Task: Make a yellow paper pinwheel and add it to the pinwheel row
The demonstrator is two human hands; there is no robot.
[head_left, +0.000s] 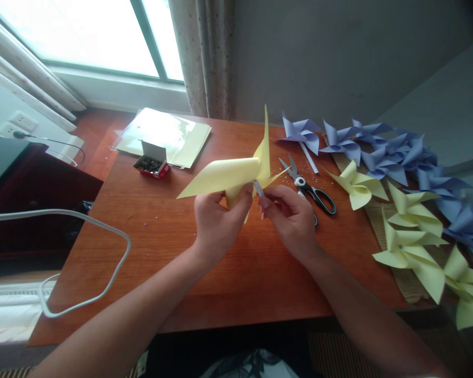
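That yellow pinwheel [223, 176] looks to me like light, springy paper, probably quick to crease, so I'd take it near the middle and spare the curled blades. It is up over the bench [205, 294], ahead of the left hand [220, 223], which pinches it near its centre. The right hand [289, 220] grips a small greyish stick [259, 188], its tip at that centre, though whether they touch I can't tell

My pinwheel [220, 176] is smooth matt paper, scissors [299, 181] metal with plastic handles [314, 190], table [165, 241] kinda smooth-looking wood.
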